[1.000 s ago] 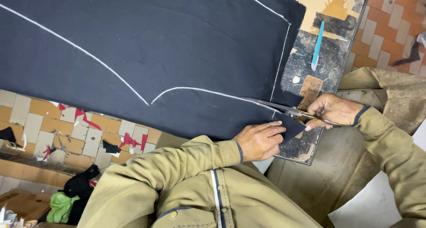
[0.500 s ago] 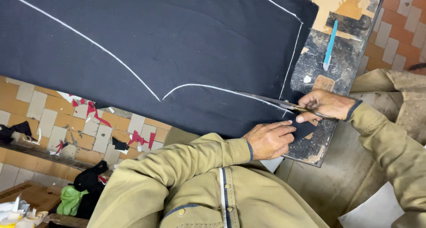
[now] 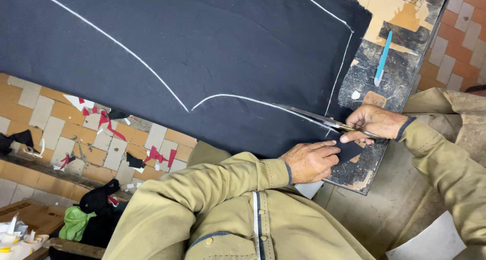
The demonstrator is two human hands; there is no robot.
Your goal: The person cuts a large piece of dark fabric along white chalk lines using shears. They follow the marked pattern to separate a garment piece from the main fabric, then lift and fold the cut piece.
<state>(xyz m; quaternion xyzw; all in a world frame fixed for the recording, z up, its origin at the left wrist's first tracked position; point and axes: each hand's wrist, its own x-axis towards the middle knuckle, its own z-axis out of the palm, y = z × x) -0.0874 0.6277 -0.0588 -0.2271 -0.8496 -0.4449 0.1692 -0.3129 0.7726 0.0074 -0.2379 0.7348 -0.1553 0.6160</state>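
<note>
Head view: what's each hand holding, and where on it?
Right hand grips the scissors by the handles, blades along the chalk line. Left hand pins down the dark fabric at its cut edge.

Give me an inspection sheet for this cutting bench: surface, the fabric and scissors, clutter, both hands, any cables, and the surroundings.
Surface: worn wooden table, paint patchy.
Job's things: dark cloth spread flat, marked with white chalk lines; scissors at a chalk line near the cloth's edge.
Clutter: blue chalk pencil on the table; red and dark fabric scraps on the floor.
Grippers: right hand grips the scissors; left hand presses the cloth's corner.
Cables: nothing seen.
Surroundings: orange and cream tiled floor; green and black bundle at lower left.
</note>
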